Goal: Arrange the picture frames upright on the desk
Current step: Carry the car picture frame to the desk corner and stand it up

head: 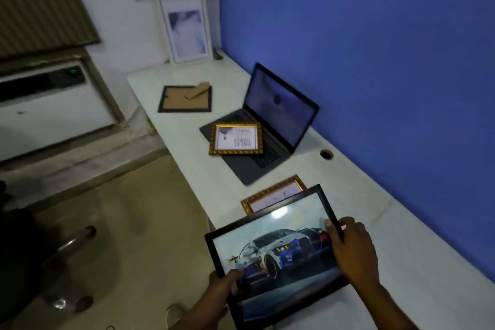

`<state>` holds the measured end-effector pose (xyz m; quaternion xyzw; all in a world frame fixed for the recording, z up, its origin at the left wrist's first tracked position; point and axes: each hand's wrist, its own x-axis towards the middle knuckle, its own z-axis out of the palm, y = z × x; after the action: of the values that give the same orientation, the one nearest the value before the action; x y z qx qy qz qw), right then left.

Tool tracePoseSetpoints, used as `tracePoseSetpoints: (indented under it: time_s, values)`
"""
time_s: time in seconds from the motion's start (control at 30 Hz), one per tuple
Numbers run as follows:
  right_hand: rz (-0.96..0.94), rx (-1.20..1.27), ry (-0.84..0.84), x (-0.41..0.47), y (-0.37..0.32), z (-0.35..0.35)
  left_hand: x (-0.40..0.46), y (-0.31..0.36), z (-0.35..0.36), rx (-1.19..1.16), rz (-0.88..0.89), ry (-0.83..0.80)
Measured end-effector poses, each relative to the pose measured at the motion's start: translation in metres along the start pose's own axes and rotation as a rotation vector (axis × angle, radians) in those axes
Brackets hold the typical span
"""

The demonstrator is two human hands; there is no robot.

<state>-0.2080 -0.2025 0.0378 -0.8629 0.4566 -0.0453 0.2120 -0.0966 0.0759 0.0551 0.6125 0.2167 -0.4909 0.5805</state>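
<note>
I hold a black-framed car picture (278, 252) above the near end of the white desk (417, 262), tilted face up. My left hand (222, 289) grips its lower left edge and my right hand (351, 246) grips its right edge. Partly hidden behind it, a gold-framed picture (273, 194) lies flat. Another gold frame (236, 139) lies face up on the laptop's keyboard. A black frame (184, 99) lies face down farther along, its brown stand showing. A white frame (184, 29) stands upright against the wall at the far end.
An open grey laptop (278, 112) sits by the blue wall (375, 48). A round cable hole (326, 154) is in the desk beside it. A chair armrest (77, 241) and a window air conditioner (51, 104) are to the left, over tan floor.
</note>
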Motion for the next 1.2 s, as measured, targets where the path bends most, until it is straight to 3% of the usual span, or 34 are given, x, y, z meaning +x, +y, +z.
tracePoseSetpoints:
  time_s: [0.23, 0.47, 0.63, 0.97, 1.2]
  values:
    - [-0.197, 0.119, 0.027, 0.028, -0.15, 0.0, 0.025, 0.095, -0.097, -0.165, 0.255, 0.074]
    - [-0.311, 0.28, 0.098, 0.055, -0.288, 0.008, 0.009, 0.211, -0.181, -0.054, 0.622, 0.065]
    - [-0.322, 0.381, 0.119, 0.077, -0.369, -0.009, -0.007, 0.3, -0.221, -0.012, 0.753, 0.13]
    - [-0.354, 0.501, 0.156, 0.134, -0.461, -0.035, 0.005, 0.432, -0.24, 0.169, 0.934, 0.124]
    - [-0.333, 0.573, 0.201, 0.24, -0.503, -0.018, 0.063, 0.539, -0.22, 0.25, 1.007, 0.091]
